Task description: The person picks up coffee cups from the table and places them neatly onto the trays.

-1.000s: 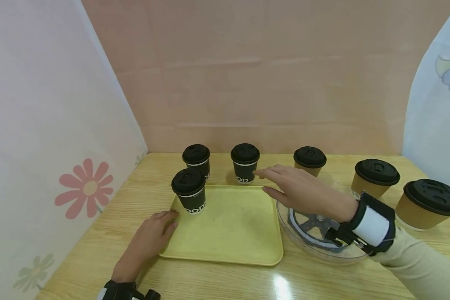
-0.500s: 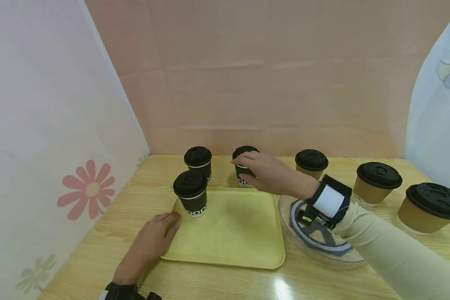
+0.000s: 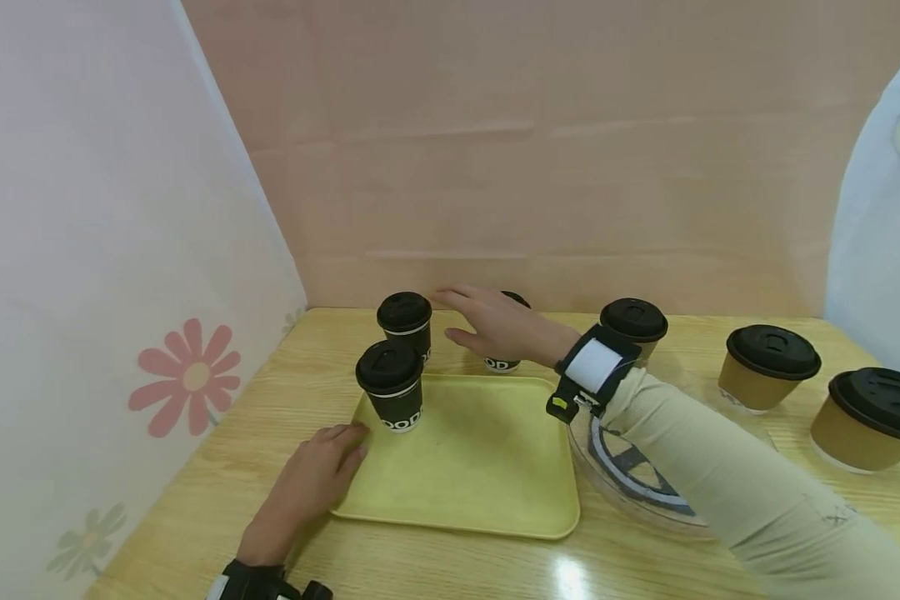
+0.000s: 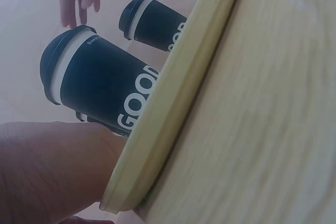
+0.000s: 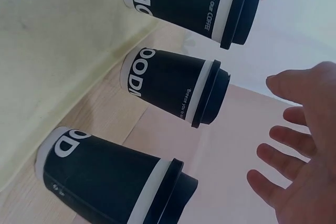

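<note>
One lidded, tapered black paper-like cup (image 3: 392,390) stands upright on the smooth yellow rectangular tray (image 3: 472,467). Progress appears early: a matching rear-left cup (image 3: 406,318) and partly hidden black cup (image 3: 502,365) remain on the wood-grain desk (image 3: 450,567). Right hand (image 3: 498,327): fingers extended, holding nothing. Left hand (image 3: 313,473): fingers touch the tray; cannot tell grip.

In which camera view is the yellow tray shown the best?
The head view: it shows the yellow tray almost whole, with one cup on it. The left wrist view shows only its rim, edge-on; the right wrist view, only part of its surface and one edge.
</note>
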{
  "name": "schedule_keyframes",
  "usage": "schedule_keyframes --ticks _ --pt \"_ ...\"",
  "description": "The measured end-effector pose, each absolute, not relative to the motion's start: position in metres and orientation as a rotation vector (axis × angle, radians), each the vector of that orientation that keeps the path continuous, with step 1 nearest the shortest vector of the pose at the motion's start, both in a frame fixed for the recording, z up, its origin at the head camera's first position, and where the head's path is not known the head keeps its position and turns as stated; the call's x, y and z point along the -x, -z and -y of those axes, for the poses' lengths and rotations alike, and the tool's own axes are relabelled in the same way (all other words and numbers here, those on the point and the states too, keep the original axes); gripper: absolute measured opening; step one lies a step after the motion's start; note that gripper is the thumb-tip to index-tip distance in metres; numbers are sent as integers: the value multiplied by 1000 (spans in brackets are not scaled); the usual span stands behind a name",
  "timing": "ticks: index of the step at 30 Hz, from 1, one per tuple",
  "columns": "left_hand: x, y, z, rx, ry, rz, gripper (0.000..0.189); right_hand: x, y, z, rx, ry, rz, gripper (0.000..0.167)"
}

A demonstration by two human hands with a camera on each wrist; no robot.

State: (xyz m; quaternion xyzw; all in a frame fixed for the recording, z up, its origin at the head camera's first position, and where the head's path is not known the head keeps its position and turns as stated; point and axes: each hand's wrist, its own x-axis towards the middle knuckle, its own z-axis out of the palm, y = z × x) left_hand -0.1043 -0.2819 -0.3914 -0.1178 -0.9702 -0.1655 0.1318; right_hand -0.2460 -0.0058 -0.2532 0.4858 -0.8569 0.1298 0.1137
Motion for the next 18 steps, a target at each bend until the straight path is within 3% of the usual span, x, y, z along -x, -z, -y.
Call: schedule_keyframes --ticks 18 --pt "104 393 278 309 465 2829 28 278 262 48 -1442 -389 2642 62"
